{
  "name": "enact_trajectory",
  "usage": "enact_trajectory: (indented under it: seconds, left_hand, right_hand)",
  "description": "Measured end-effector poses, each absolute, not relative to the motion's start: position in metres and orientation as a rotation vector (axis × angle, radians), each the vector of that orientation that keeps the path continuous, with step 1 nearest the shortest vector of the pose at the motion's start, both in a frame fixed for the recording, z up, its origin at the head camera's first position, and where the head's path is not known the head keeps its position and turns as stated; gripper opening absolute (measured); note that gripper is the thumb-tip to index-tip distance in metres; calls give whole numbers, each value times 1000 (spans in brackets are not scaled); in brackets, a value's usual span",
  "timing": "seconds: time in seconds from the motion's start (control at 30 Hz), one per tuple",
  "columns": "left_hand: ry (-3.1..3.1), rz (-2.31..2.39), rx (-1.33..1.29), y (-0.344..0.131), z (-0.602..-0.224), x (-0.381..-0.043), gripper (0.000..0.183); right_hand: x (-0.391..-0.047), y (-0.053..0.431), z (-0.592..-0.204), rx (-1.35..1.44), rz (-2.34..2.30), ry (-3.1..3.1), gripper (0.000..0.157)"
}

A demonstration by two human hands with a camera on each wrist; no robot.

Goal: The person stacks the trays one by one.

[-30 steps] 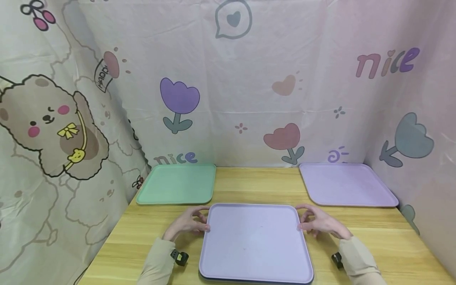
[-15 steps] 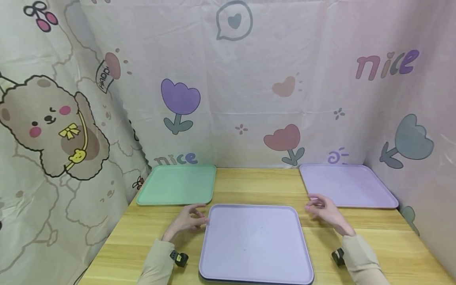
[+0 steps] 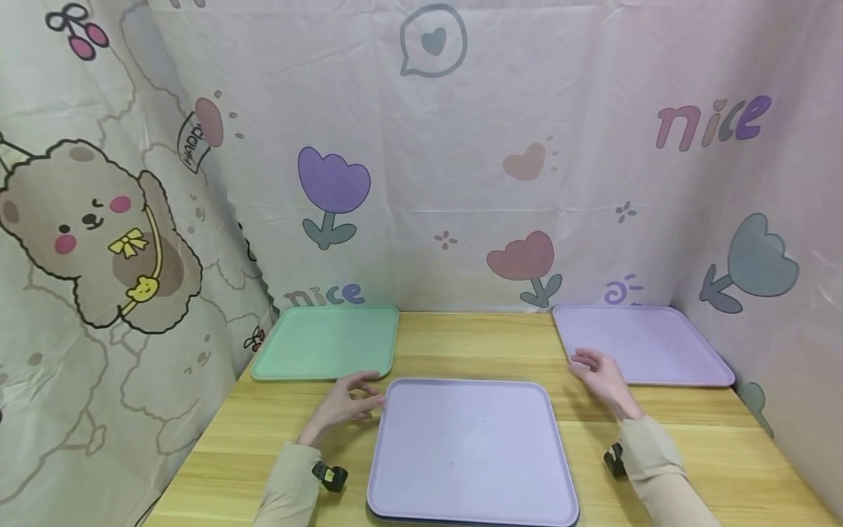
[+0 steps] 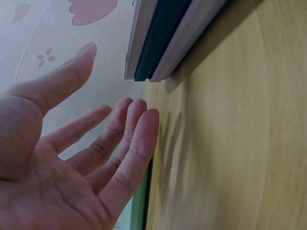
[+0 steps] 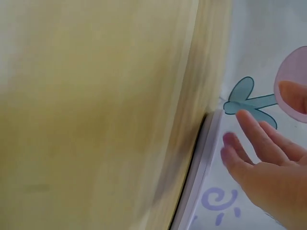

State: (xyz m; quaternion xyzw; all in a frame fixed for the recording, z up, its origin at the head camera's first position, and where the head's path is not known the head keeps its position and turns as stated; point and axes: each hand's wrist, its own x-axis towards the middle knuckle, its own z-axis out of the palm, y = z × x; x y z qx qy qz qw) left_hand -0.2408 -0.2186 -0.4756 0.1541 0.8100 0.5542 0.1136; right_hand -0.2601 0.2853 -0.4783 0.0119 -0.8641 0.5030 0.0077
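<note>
A stack of trays lies at the front middle of the table, a lilac one on top; the left wrist view shows a dark teal tray between two pale ones. My left hand is beside the stack's left edge, fingers relaxed and holding nothing. In the left wrist view its fingertips are apart from the trays. My right hand hovers near the front left corner of another lilac tray at the back right. Its fingers are loosely bent around nothing.
A green tray lies at the back left of the wooden table. Printed curtains hang behind the table and along both sides. A small black device is strapped at each wrist.
Both hands have come away from the stack's edges. My right hand has moved up and right toward the back lilac tray; my left hand has shifted only slightly. The trays have stayed put.
</note>
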Motion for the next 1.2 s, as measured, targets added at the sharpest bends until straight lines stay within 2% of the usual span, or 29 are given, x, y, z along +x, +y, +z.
enact_trajectory:
  seconds: [0.4,0.73,1.2]
  left_hand:
    - [2414,1541,453,-220,-479,-244,63]
    - [2394,1572,428,-219,-479,-245,62]
    - [2385,1573,426,-217,-478,-243,63]
  right_hand:
    - [-276,283,-477,132,1708,-2879,72]
    - [-280,284,-481,201,1785,-2888,68]
    - [-294,242,-478,169,2051,-2854,71]
